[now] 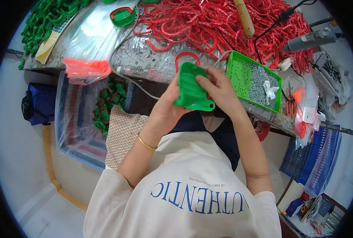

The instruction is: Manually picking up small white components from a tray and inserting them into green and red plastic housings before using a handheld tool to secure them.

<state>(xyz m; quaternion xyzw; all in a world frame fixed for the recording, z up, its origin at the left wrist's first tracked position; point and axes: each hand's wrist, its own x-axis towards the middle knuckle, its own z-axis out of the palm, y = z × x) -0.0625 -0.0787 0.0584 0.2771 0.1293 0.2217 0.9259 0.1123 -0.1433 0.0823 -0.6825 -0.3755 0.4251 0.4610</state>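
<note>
A green piece (192, 85), with a red strap (187, 55) at its far edge, is at the table's (144, 55) near edge. The left hand (167, 108) grasps its left side; the right hand (219, 86) grips its right, thumb on top. Right: a tray (279, 98) holds grey bits (258, 77) and white tissue (270, 90). Left: a lined bin (65, 137) contains green-and-red pieces (104, 114).
</note>
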